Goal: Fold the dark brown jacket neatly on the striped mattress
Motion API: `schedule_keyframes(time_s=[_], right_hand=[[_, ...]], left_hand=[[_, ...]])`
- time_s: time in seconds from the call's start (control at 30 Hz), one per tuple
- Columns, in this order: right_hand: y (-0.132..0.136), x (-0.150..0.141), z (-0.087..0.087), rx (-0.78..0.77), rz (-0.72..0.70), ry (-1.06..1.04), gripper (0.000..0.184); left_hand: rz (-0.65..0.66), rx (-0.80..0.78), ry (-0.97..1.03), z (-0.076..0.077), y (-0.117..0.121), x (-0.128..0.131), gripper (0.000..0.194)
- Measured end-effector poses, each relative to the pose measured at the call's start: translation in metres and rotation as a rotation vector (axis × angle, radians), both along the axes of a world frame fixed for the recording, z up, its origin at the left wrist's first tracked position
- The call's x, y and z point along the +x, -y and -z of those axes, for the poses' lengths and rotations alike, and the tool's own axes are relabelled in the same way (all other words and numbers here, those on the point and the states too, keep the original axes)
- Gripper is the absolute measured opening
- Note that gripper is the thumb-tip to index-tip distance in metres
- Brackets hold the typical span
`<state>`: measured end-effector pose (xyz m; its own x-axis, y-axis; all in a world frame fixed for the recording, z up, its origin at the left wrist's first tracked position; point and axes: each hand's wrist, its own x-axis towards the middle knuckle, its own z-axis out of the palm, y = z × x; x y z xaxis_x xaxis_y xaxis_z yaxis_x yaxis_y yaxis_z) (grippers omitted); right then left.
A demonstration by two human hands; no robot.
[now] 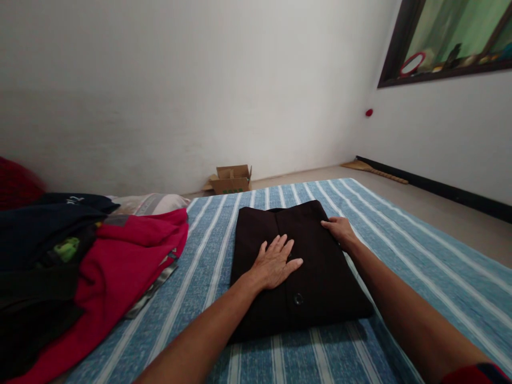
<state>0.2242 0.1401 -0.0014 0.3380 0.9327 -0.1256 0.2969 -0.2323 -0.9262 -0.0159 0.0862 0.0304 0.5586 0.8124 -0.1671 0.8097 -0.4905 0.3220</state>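
A dark brown coat, folded into a flat block with a round button showing, lies on the blue-and-white striped bedsheet. My left hand rests palm down on the middle of its top, fingers stretched and spread. At the coat's far right edge, my right hand has its thumb on top and its other fingers curled round the side, partly hidden. The coat's collar end points away from me.
A heap of clothes with a bright red garment and a navy one lies at left. Beyond the bed are an open cardboard box and a broom on the floor. A dark-framed window is upper right.
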Motion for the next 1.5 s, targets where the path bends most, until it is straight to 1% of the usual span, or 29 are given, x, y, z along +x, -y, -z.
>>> schedule_keyframes(time_s=[0.1, 0.2, 0.27, 0.33, 0.4, 0.43, 0.5, 0.53, 0.57, 0.6, 0.63, 0.7, 0.77, 0.8, 0.87, 1.03, 1.17, 1.23, 1.33, 1.43, 1.5], right_hand=[[-0.005, 0.001, -0.002, 0.020, 0.028, 0.101, 0.018], [-0.006, 0.002, -0.005, 0.018, 0.083, 0.246, 0.019], [0.000, -0.001, -0.013, 0.026, 0.108, 0.356, 0.024], [0.017, -0.007, -0.027, 0.054, 0.107, 0.450, 0.031], [0.048, -0.021, -0.043, 0.118, 0.027, 0.544, 0.035], [0.068, -0.030, -0.051, 0.168, -0.060, 0.595, 0.033], [0.113, -0.052, -0.060, 0.382, -0.461, 0.839, 0.030], [0.135, -0.065, -0.060, 0.475, -0.625, 0.912, 0.032], [0.155, -0.077, -0.057, 0.543, -0.723, 0.979, 0.039], [0.172, -0.089, -0.051, 0.607, -0.743, 1.044, 0.044], [0.185, -0.100, -0.044, 0.650, -0.731, 1.118, 0.044], [0.197, -0.117, -0.026, 0.675, -0.637, 1.235, 0.042], [0.197, -0.128, -0.013, 0.658, -0.555, 1.289, 0.042], [0.194, -0.131, -0.009, 0.651, -0.525, 1.301, 0.042], [0.188, -0.134, -0.006, 0.653, -0.492, 1.318, 0.041], [0.184, -0.138, -0.014, 0.690, -0.429, 1.366, 0.036], [0.180, -0.137, -0.016, 0.704, -0.428, 1.383, 0.034], [0.177, -0.137, -0.017, 0.688, -0.428, 1.387, 0.034], [0.174, -0.137, -0.019, 0.620, -0.437, 1.397, 0.034], [0.173, -0.138, -0.026, 0.568, -0.480, 1.415, 0.033], [0.173, -0.137, -0.036, 0.542, -0.521, 1.420, 0.031]], left_hand=[[0.000, 0.004, 0.003, 0.001, 0.000, -0.001, 0.075], [-0.003, 0.005, -0.002, 0.000, 0.001, 0.000, 0.075], [-0.002, 0.005, -0.003, -0.001, 0.001, 0.000, 0.075], [0.001, 0.002, -0.003, 0.000, 0.000, 0.000, 0.076], [0.005, 0.004, 0.003, 0.002, -0.001, 0.000, 0.076], [0.006, 0.005, 0.006, 0.003, -0.001, 0.000, 0.076], [0.007, 0.003, 0.006, 0.004, -0.002, 0.001, 0.075], [0.007, -0.002, 0.004, 0.004, -0.002, 0.001, 0.074], [0.005, -0.009, 0.002, 0.004, -0.003, 0.001, 0.073], [0.002, -0.016, -0.001, 0.002, -0.003, 0.002, 0.071], [-0.002, -0.022, -0.004, 0.001, -0.003, 0.003, 0.069], [-0.009, -0.027, -0.009, -0.002, -0.003, 0.003, 0.064], [-0.005, -0.022, -0.009, -0.004, -0.004, 0.004, 0.058], [-0.002, -0.016, -0.005, -0.004, -0.004, 0.003, 0.056], [-0.003, -0.009, 0.010, -0.003, -0.006, 0.003, 0.052], [-0.016, 0.014, 0.014, -0.001, -0.008, 0.002, 0.049], [0.009, 0.006, 0.020, -0.004, -0.007, 0.002, 0.047], [-0.025, -0.008, 0.046, -0.004, -0.007, 0.004, 0.046], [-0.077, -0.009, 0.081, -0.004, -0.010, 0.007, 0.045], [-0.111, 0.009, 0.114, -0.013, -0.012, 0.008, 0.043], [-0.157, 0.062, 0.197, -0.026, -0.005, 0.004, 0.040]])
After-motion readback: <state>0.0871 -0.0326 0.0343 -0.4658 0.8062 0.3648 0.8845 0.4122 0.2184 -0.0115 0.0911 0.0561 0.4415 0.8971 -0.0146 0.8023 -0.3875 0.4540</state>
